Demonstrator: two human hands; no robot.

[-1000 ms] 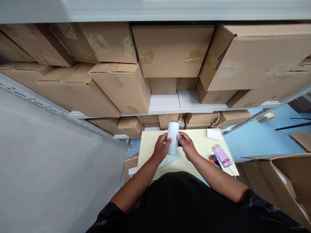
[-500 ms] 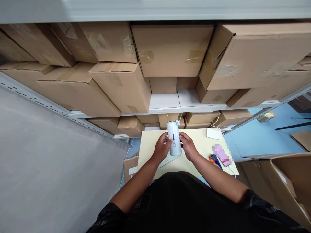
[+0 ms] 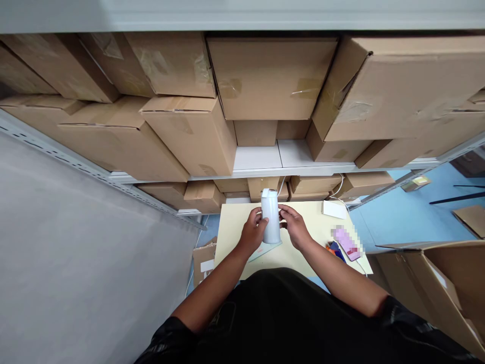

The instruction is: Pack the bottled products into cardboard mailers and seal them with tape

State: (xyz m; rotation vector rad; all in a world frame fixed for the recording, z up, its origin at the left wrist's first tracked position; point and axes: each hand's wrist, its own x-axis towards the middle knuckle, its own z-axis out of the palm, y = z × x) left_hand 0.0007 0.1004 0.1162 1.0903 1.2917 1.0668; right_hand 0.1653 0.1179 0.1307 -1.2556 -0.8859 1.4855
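Note:
A white insulated bottle [image 3: 270, 222] stands nearly upright in front of me, above the table, with a small loop or tab at its lid. My left hand [image 3: 253, 231] is closed around its left side, the thumb across the front. On the opposite side, my right hand [image 3: 296, 227] has its curled fingertips against the bottle's edge; their exact contact is partly hidden. A plain side of the bottle faces me. Below it, a flat pale green sheet or pad [image 3: 263, 251] lies on the table.
The cream table [image 3: 233, 237] carries a white box [image 3: 334, 209], a pink phone-like item [image 3: 345, 242] and an orange-and-blue object [image 3: 335, 251] at right. Shelves ahead hold several cardboard boxes [image 3: 273, 81]. A large open carton [image 3: 413, 273] stands at right, a grey wall [image 3: 94, 253] at left.
The bottle has been turned about its length: its dark lettering has gone from view and the lid loop has shifted from right to left. Both hands stay nearly in place.

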